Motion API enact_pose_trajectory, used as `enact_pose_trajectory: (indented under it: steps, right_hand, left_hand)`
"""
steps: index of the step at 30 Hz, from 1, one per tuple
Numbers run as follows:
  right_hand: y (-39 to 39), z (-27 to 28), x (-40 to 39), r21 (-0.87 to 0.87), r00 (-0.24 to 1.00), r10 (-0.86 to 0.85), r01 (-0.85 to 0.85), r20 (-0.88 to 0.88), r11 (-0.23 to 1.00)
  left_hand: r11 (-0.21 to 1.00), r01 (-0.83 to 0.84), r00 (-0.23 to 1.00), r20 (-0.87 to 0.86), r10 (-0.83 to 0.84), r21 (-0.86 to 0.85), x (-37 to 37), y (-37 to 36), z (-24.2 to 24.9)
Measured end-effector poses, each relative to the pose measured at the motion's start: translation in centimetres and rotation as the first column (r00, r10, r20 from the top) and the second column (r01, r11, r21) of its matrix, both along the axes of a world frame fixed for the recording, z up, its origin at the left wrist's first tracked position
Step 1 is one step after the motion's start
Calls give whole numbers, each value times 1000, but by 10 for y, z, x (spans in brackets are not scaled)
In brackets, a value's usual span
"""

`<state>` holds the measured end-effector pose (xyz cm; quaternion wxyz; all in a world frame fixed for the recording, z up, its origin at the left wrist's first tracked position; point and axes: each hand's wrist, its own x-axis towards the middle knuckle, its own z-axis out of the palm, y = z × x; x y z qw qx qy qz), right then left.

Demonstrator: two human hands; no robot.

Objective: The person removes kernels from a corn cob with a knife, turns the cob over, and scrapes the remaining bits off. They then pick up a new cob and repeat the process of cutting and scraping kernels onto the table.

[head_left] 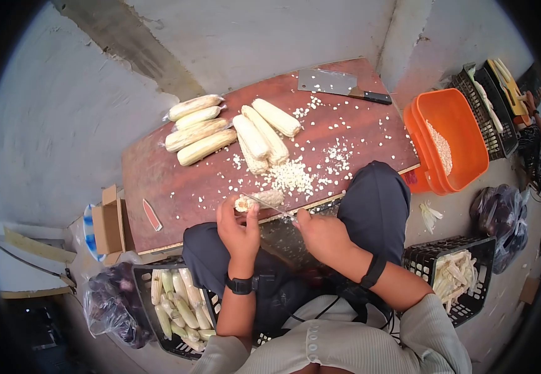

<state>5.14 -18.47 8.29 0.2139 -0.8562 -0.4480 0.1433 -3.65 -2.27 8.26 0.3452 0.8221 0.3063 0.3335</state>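
Note:
At the table's near edge, my left hand (239, 235) is closed around one end of an ear of corn (269, 198) that lies roughly level. My right hand (325, 237) grips a knife (273, 208), its thin blade slanting across the ear close to my left fingers; most of the handle is hidden in my fist. Loose white kernels (292, 177) are heaped just beyond the ear and scattered over the red-brown tabletop (158, 149). Several whole husked ears (264, 131) are grouped behind the heap. More ears (199, 131), seemingly in clear wrap, lie to their left.
A cleaver (336, 84) lies at the table's back, a small red-and-white blade (152, 215) at its left. An orange bin (466, 140) with kernels stands right. Black crates hold unhusked corn (183, 305) and husks (451, 277). Plastic bags (501, 218) and a cardboard box (106, 224) sit around.

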Motion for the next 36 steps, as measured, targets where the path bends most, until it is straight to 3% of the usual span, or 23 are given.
enact_pose_trajectory:
  steps: [5, 8, 20, 24, 32, 36]
  right_hand:
    - [8, 0, 7, -76, 999, 53, -53, -2, 996]
    - [13, 12, 11, -64, 999, 42, -40, 31, 997]
    - [40, 19, 11, -92, 998, -3, -2, -58, 996]
    - [61, 11, 2, -9, 997, -49, 49, -51, 999]
    - [51, 9, 12, 13, 994, 12, -10, -109, 1000]
    - [32, 2, 6, 220, 996, 35, -16, -82, 975]
  left_hand:
    - [975, 47, 999, -26, -42, 218, -5, 10, -10]
    - [995, 20, 1000, -15, -18, 102, -4, 6, -5]
    - [989, 10, 997, -81, 1, 146, -5, 5, -4]
    - [957, 168, 986, -61, -158, 236, -6, -12, -10]
    - [987, 88, 994, 53, -96, 134, -1, -14, -13]
    - [984, 110, 993, 30, -115, 137, -4, -12, -11]
